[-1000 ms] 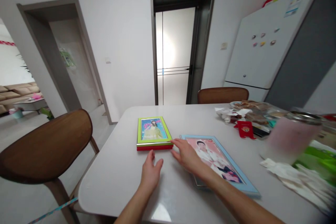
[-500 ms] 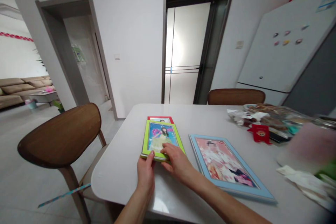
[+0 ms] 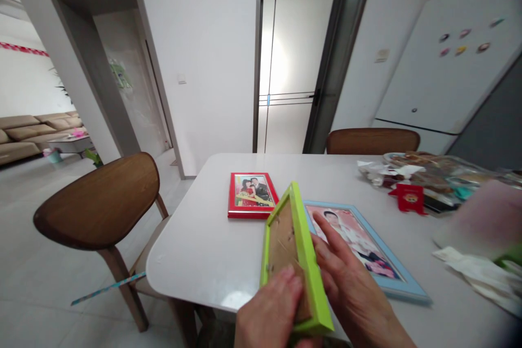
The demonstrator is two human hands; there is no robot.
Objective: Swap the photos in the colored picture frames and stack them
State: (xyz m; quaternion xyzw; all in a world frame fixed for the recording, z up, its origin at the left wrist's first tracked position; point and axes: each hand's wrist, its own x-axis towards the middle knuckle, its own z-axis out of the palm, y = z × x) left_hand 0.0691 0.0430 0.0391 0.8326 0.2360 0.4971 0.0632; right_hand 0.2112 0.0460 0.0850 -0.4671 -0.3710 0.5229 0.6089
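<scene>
A green picture frame (image 3: 299,239) is raised on edge near the table's front, its brown backing turned to the left. My left hand (image 3: 271,310) grips its lower part, fingers on the backing. My right hand (image 3: 346,277) is beside the frame's right side, fingers apart and stretched upward; whether its palm touches the frame is hidden. The red picture frame (image 3: 250,209) with a photo of two people lies face up on the white table (image 3: 196,250). To the right, the light blue picture frame (image 3: 408,283) lies face up, partly covered by my right hand.
A brown chair (image 3: 98,201) stands at the left, another chair (image 3: 373,141) behind the table. At the table's right are plastic-wrapped items, a red packet (image 3: 410,199), white tissue (image 3: 468,272) and a pinkish container (image 3: 481,223).
The green frame has been lifted off the red one and turned, showing its back. The red frame is now uncovered. My right hand has moved right, fingers spread.
</scene>
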